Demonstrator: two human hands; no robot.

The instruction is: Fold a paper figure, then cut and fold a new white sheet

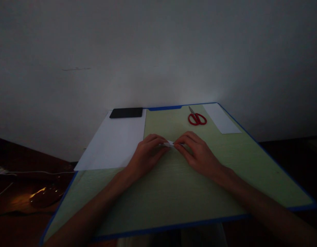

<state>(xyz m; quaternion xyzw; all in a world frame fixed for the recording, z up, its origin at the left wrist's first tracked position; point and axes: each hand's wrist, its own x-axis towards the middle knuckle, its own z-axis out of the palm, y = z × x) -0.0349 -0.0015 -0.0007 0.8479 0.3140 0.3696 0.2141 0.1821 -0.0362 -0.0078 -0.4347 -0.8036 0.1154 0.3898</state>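
Note:
Between both hands, over the middle of the pale green table (pixel 171 192), is a small folded piece of white paper (pixel 170 144). My left hand (pixel 151 151) pinches its left side between thumb and fingers. From the other side, my right hand (pixel 193 149) grips the paper's right part in the same way. The fingertips cover most of it, so its full shape is hidden. Both forearms reach in from the near edge.
White sheets (pixel 114 144) lie at the left with a black flat device (pixel 126 113) on their far end. Red-handled scissors (pixel 197 118) rest at the back right beside a white paper strip (pixel 222 119). A wall (pixel 158 51) stands behind the blue-edged table; a white cable (pixel 42 172) runs at left.

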